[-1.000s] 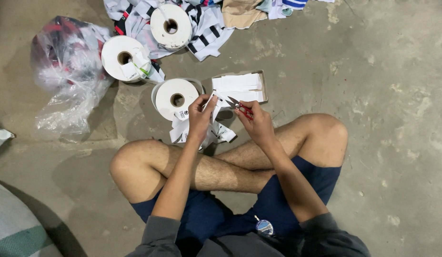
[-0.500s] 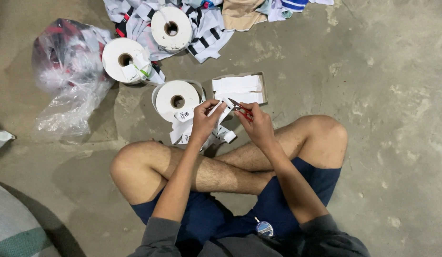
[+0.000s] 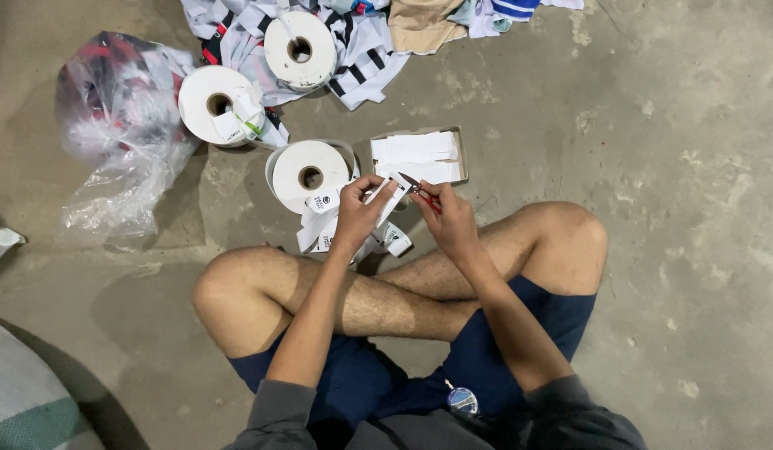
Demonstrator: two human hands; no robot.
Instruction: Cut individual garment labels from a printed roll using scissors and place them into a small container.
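Above crossed legs, left hand [image 3: 358,212] pinches a white label strip [image 3: 385,198]; right hand [image 3: 449,218] grips small scissors [image 3: 418,190], blades partly hidden, near a white label roll [image 3: 309,173].

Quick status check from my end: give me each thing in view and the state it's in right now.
left hand: pinching a white label strip
right hand: gripping small red-handled scissors, blades at the strip
nearest label roll: lying flat, tape trailing loose
shallow box: open, holding stacked white strips
two farther rolls: lying flat
plastic bag: crumpled, partly full
clothes pile: heaped, unfolded
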